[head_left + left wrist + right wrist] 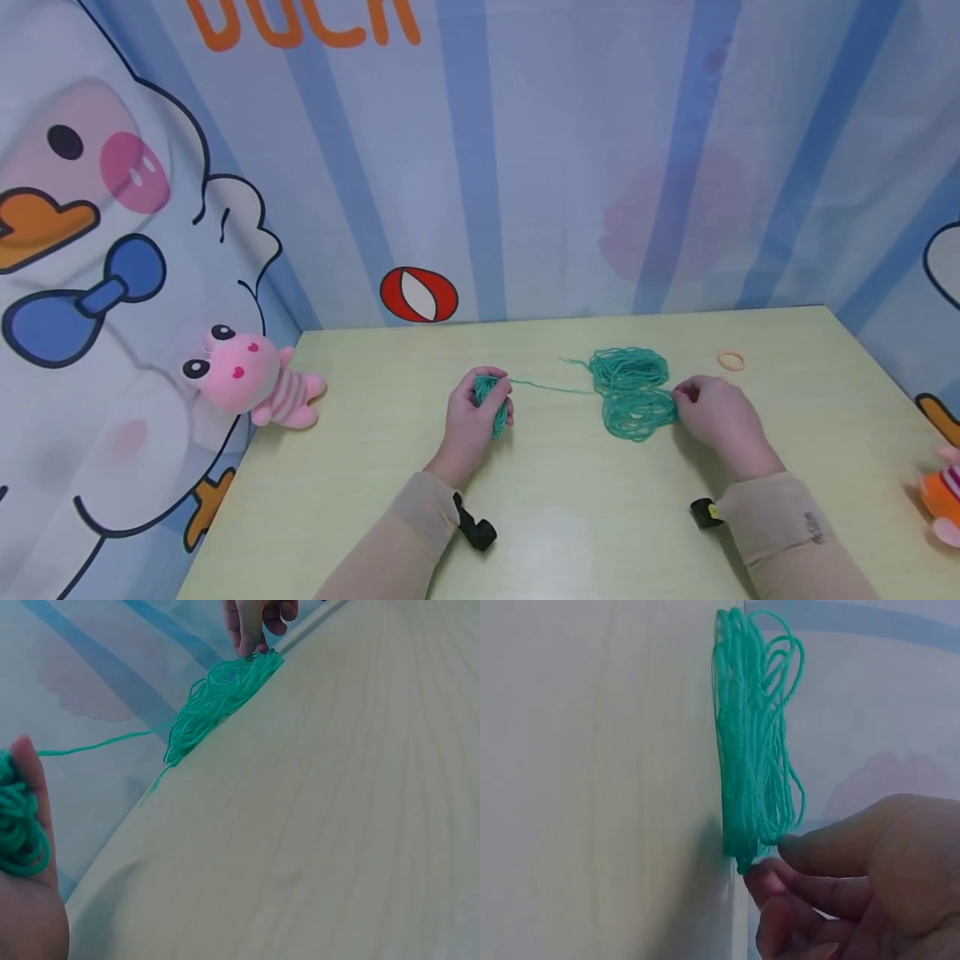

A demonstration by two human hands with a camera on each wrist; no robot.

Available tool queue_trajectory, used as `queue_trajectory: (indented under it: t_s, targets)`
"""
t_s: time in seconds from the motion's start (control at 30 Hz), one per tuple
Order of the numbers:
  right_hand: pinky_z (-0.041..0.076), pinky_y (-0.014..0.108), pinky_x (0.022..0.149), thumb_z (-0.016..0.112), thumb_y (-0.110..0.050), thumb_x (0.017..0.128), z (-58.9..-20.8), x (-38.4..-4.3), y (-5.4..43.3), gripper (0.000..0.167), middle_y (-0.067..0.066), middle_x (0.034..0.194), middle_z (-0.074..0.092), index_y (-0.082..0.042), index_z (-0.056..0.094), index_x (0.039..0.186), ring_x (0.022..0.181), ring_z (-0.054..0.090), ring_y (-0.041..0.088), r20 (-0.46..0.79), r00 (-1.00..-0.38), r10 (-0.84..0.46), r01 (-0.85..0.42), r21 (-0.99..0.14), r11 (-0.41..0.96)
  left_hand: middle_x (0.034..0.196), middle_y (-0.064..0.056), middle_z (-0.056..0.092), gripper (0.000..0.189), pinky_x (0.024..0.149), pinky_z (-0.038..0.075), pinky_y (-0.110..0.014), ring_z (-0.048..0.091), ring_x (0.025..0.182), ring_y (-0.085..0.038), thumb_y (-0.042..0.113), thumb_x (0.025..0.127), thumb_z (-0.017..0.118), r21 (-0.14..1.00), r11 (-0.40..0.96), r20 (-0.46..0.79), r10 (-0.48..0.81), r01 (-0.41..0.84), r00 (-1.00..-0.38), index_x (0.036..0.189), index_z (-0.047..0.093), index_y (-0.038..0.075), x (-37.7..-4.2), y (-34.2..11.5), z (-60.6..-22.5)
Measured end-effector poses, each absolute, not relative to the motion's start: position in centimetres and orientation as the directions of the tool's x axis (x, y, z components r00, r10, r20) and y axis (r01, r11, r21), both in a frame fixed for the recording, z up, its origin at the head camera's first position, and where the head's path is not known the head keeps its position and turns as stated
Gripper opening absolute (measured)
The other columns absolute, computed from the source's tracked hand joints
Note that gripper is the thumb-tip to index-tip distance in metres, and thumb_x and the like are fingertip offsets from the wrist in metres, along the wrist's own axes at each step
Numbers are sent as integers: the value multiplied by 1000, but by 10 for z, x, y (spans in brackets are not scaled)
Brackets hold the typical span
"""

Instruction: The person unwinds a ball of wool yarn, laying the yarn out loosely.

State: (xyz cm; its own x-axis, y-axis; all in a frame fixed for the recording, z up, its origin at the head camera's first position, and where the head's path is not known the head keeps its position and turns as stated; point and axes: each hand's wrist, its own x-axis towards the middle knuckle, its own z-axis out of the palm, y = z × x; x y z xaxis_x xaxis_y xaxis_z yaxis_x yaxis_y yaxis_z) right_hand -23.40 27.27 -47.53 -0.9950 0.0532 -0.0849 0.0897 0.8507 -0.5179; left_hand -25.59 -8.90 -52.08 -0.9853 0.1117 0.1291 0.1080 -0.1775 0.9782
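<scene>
On the pale green tabletop [570, 500] the person's left hand [474, 425] is clenched around a small wound ball of green yarn [489, 398], its fingers curled over the ball so the turns seem unlikely to slip loose. A single strand [551, 387] runs from that ball across to a loose skein of the same green yarn [633, 392], which lies flat near the middle of the tabletop. The right hand [720, 417] rests at the skein's near right edge, and in the right wrist view its fingers [799, 847] pinch the end of the loops against the surface, apparently to pin the bundle in place while the strand is drawn off. Lying spread out rather than bunched, the skein probably feeds without tangling. A small peach-coloured ring [731, 360] sits well apart behind the right hand. A pink plush toy [251, 379] leans at the left edge and an orange plush [943, 496] shows at the right. On the backdrop, orange capital letters [300, 21] are cut off at the top of the frame; they appear to read "DUCK". No brand or label can be made out on the yarn.
</scene>
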Motion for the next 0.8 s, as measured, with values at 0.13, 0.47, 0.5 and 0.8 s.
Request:
queue_trajectory:
  t_s: [0.13, 0.47, 0.5, 0.8]
  targets:
    - [55, 59, 86, 43, -24, 111, -473, -233, 268, 51, 37, 135, 64, 12, 56, 145, 108, 67, 47, -48, -993, 112, 121, -526, 842, 105, -33, 65, 43, 68, 64, -25, 68, 75, -19, 25, 110, 70, 979, -177, 123, 124, 100, -985, 136, 58, -6, -256, -89, -520]
    - [53, 51, 71, 46, -19, 112, -458, -226, 239, 44, 32, 139, 61, 4, 62, 146, 99, 63, 43, 234, -963, 137, -29, -591, 806, 109, -28, 66, 43, 69, 63, -25, 68, 73, -15, 24, 110, 69, 981, -180, 98, 135, 73, -986, 138, 57, -6, -254, -88, -518]
    - [51, 47, 67, 47, -18, 112, -459, -225, 239, 41, 32, 138, 62, 3, 65, 142, 92, 63, 39, 224, -967, 119, -39, -592, 805, 110, -28, 66, 42, 69, 63, -24, 67, 73, -15, 23, 111, 68, 982, -175, 98, 136, 73, -986, 138, 57, -6, -254, -88, -518]
    - [44, 37, 61, 38, -12, 109, -478, -233, 257, 41, 33, 144, 63, -2, 76, 124, 68, 52, 25, 1, -1000, 14, 10, -616, 788, 109, -25, 67, 33, 69, 63, -26, 67, 74, -17, 22, 111, 68, 983, -171, 88, 131, 65, -988, 134, 61, 1, -252, -88, -515]
